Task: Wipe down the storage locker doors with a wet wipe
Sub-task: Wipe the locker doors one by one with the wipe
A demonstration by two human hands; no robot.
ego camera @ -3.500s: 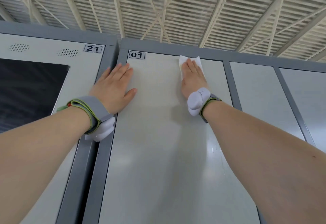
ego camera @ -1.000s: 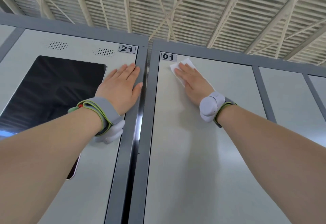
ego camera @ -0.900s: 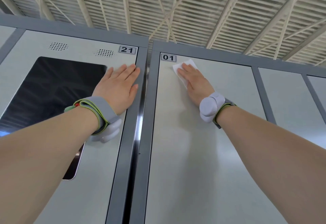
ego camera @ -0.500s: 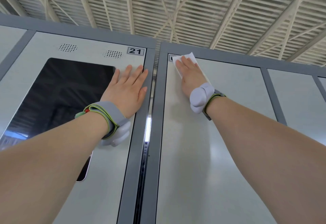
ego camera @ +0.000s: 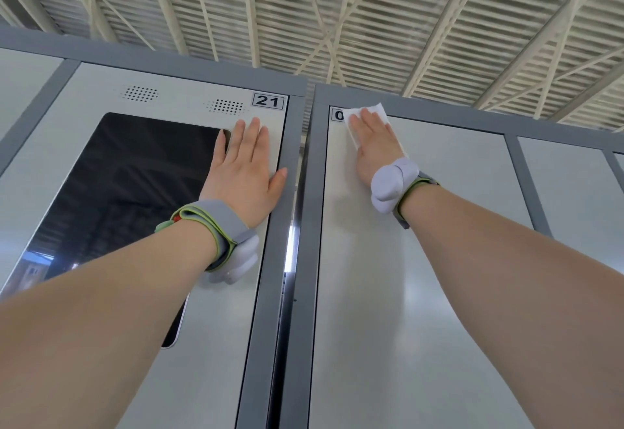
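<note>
Right hand [ego camera: 374, 145] flat on wipe [ego camera: 369, 114] at locker door [ego camera: 422, 276] top — left hand [ego camera: 244, 172] open, empty.

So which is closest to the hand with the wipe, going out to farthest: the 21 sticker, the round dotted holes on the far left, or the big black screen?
From the right hand, in the head view:
1. The 21 sticker, just across the gap, on the left-hand door's top right corner.
2. The black screen, further left, beside the left hand.
3. The dotted holes, farthest left, above the screen.
</note>
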